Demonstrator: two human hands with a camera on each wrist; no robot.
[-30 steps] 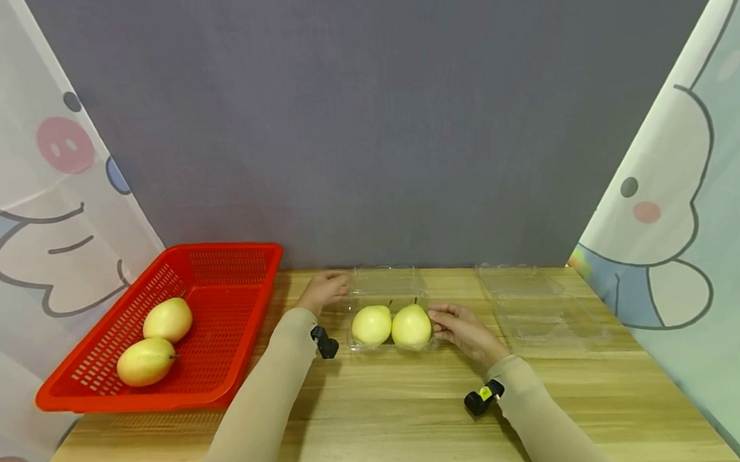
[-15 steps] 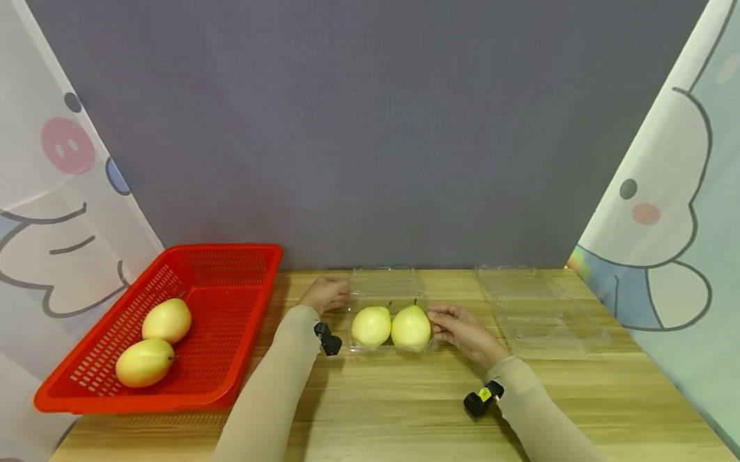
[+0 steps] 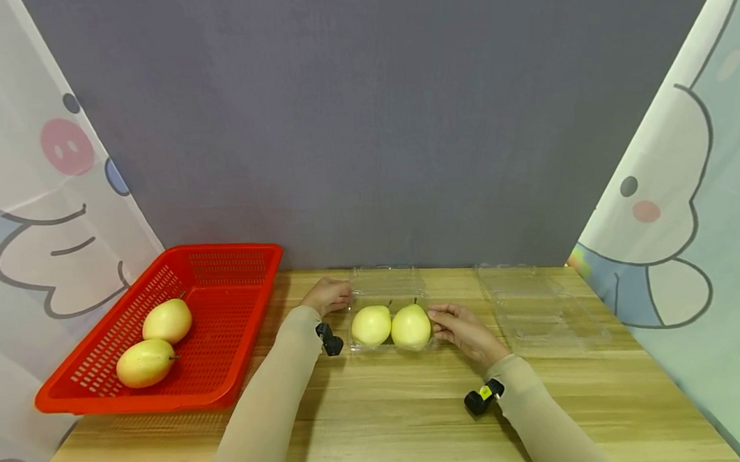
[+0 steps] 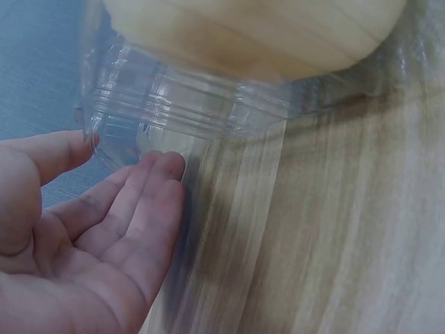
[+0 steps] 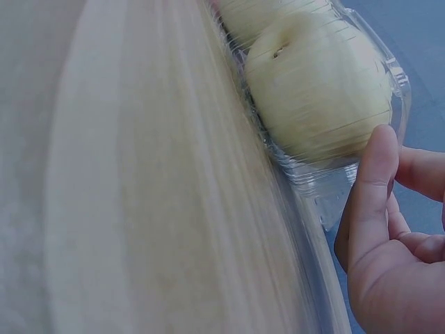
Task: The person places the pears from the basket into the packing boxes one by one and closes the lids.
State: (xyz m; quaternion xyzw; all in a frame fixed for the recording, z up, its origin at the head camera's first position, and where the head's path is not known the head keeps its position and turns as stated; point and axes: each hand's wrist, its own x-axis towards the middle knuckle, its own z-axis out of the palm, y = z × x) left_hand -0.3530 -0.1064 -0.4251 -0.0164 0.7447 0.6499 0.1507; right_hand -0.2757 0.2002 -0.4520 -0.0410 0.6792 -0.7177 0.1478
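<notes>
Two yellow-green pears, the left pear (image 3: 371, 326) and the right pear (image 3: 410, 326), sit side by side in a clear plastic clamshell box (image 3: 391, 346). Its lid (image 3: 386, 280) is folded back toward the grey backdrop. My left hand (image 3: 329, 294) is at the back left corner; in the left wrist view its thumb touches the plastic edge and its fingertips lie by the corner below. At the right side, my right hand (image 3: 466, 330) pinches the rim between thumb and forefinger. In the right wrist view the thumb overlaps the lower edge of a pear (image 5: 320, 90).
A red plastic basket (image 3: 250, 335) stands at the left, with an upper pear (image 3: 167, 321) and a lower pear (image 3: 146, 363) in it. Another open clear clamshell box (image 3: 547, 316) lies at the right on the wooden table (image 3: 380, 419). A grey backdrop (image 3: 364, 119) rises behind.
My left hand and forearm have shifted very slightly, the fingers staying at the box's corner. The right hand, the box and the pears stay in place.
</notes>
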